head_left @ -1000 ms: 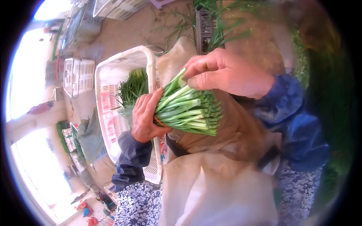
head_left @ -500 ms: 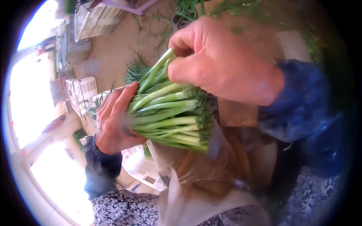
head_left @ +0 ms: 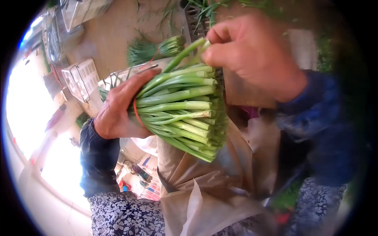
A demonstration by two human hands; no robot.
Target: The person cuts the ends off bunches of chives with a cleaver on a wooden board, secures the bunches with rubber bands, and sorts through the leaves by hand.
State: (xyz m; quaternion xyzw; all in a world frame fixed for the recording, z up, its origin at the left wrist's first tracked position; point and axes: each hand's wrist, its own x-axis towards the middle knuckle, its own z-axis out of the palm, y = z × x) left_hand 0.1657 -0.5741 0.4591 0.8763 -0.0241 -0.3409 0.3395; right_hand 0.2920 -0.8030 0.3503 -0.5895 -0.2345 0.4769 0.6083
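A thick bunch of green onions [head_left: 177, 104] lies across the middle of the head view, its pale cut ends facing right. A red band [head_left: 136, 112] circles it. My left hand [head_left: 122, 104] is wrapped round the bunch near this band, thumb on top. Above the cut ends, my right hand [head_left: 244, 55] pinches a single green onion stalk [head_left: 187, 54] between thumb and finger. That stalk slants up out of the top of the bunch. The leafy end of the bunch is mostly hidden behind my left hand.
Another tied green bunch [head_left: 153, 50] lies just beyond. A dark slatted crate [head_left: 193, 21] with loose leaves is at the top, and a white basket [head_left: 81, 78] stands at left. A tan apron [head_left: 204, 173] covers my lap. Leaf scraps litter the brown floor [head_left: 118, 31].
My right hand has moved right and slightly up, drawing the pinched stalk further out from the bunch. My left hand and the bunch have shifted a little, and more of the red band shows.
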